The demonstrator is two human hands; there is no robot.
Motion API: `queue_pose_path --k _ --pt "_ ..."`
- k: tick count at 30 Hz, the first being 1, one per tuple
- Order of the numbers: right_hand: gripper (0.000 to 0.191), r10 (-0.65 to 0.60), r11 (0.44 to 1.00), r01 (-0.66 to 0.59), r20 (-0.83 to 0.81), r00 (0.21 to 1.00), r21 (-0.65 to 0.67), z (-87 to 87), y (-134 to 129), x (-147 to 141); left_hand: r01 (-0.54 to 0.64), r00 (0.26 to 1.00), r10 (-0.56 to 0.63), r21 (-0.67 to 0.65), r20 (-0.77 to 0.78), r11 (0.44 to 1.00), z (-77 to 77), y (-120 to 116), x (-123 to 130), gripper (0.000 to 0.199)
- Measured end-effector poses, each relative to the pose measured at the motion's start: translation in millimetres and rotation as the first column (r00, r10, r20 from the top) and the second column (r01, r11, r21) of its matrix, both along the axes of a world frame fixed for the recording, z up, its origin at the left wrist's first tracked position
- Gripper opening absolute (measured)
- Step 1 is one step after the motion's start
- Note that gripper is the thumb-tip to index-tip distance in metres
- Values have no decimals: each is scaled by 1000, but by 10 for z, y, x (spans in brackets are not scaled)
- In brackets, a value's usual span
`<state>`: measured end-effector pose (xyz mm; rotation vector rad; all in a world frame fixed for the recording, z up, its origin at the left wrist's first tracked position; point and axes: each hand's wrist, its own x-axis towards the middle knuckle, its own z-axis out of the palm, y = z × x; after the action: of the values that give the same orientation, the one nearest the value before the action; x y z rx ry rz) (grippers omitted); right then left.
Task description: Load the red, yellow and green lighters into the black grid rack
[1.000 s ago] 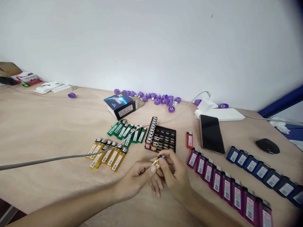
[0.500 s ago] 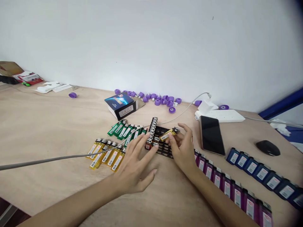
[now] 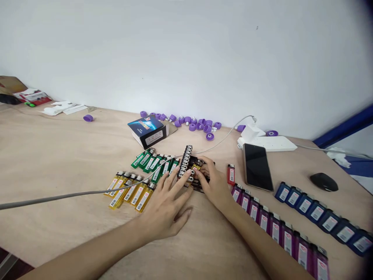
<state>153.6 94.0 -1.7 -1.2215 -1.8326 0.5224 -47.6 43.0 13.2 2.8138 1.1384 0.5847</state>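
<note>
My right hand [image 3: 211,184] is shut on a yellow disposable lighter [image 3: 196,167], pressing it down among the slots of a black plastic tray [image 3: 204,186]. My left hand [image 3: 166,210] lies with fingers spread, its fingertips at the tray's left side, beside a stacked row of metal-topped lighter heads [image 3: 185,161]. Both hands hide much of the tray. Just left of my fingers lie green lighters [image 3: 154,165] and yellow lighters [image 3: 131,192] in neat groups.
Magenta lighters [image 3: 276,229] and blue lighters [image 3: 317,214] form rows at right, near a red lighter [image 3: 231,174], a smartphone [image 3: 257,167] and a computer mouse [image 3: 323,182]. A grey cable [image 3: 58,198] crosses the wooden table [image 3: 58,155]. Purple caps [image 3: 192,123] and a box [image 3: 147,132] lie behind.
My right hand has moved left and down, bringing the yellow lighter from above the tray's right side into the tray. My left hand has shifted little. The red lighter shows again.
</note>
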Motion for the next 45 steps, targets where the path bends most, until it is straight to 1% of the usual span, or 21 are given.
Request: queue_pose_path --k 3,6,11,15,17,20,23,25,28,31,34,37,40,45 --pt "32 -3 1000 3 -36 999 -11 5 0 -5 0 1000 0 -10 4 1000 24 -5 3 46" --pt "34 16 1000 -16 -9 1000 -7 5 -6 -6 0 1000 0 -22 10 1000 37 -9 3 42" --pt "40 63 995 -72 129 990 64 -34 -17 1 4 1000 -4 -23 13 1000 9 -4 -4 44" --pt "43 6 985 -51 260 965 167 -84 -38 0 2 1000 -2 -29 16 1000 11 -9 -3 43" --pt "46 2 977 -66 299 954 203 -96 -53 -5 0 1000 1 -35 26 999 21 -13 0 42" --pt "52 22 970 -94 301 953 226 -100 -76 -15 0 999 2 -34 40 999 25 -15 0 42" --pt "57 24 972 -87 274 962 220 -111 -96 -21 0 999 1 -27 33 1000 12 -12 -4 43" --pt "55 23 974 -81 264 964 213 -129 -103 -20 3 1000 -2 -19 20 1000 0 -10 -8 43" --pt "47 25 973 -88 284 958 213 -151 -107 -15 7 1000 -7 -15 3 1000 -5 -5 -9 43" --pt "39 37 972 -108 318 947 210 -143 -111 -14 9 1000 -9 -29 -2 1000 18 -3 -5 42" --pt "38 44 971 -116 319 947 207 -116 -119 -20 8 1000 -8 -52 10 999 51 -9 -2 45" --pt "38 46 971 -115 310 950 210 -99 -125 -25 18 998 -15 -57 58 998 62 -18 -6 51" --pt "35 36 972 -101 293 956 212 -102 -127 -22 22 991 -16 -45 130 999 42 -17 -18 52" --pt "29 5 974 -61 251 968 218 -121 -126 -7 38 966 -40 12 254 999 21 -8 -39 57"
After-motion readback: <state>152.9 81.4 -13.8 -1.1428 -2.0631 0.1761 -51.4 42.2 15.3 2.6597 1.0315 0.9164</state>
